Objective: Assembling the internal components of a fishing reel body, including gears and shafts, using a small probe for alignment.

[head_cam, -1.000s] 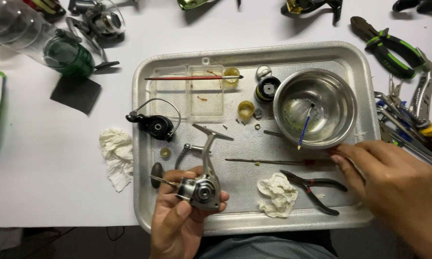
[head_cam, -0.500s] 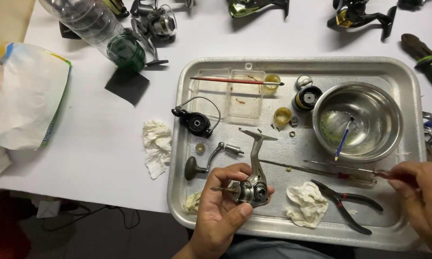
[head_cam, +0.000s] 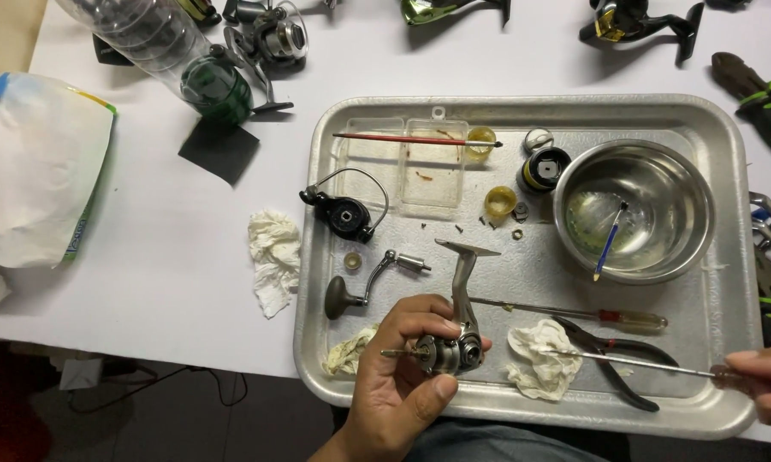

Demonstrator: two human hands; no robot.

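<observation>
I see left hand [head_cam: 403,381] gripping the reel body [head_cam: 454,346] at lower centre over the tray [head_cam: 317,257], right hand [head_cam: 766,381] pinching a thin screwdriver [head_cam: 634,364] at lower right.

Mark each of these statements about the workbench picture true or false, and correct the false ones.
1. The left hand holds the reel body over the metal tray. True.
2. The right hand holds the pliers. False: it grips a thin screwdriver; the pliers lie on the tray.
3. A blue-handled brush rests in the steel bowl. True.
4. The crank handle is mounted on the reel. False: it lies loose on the tray.
5. A crumpled tissue lies on the table left of the tray. True.
</observation>
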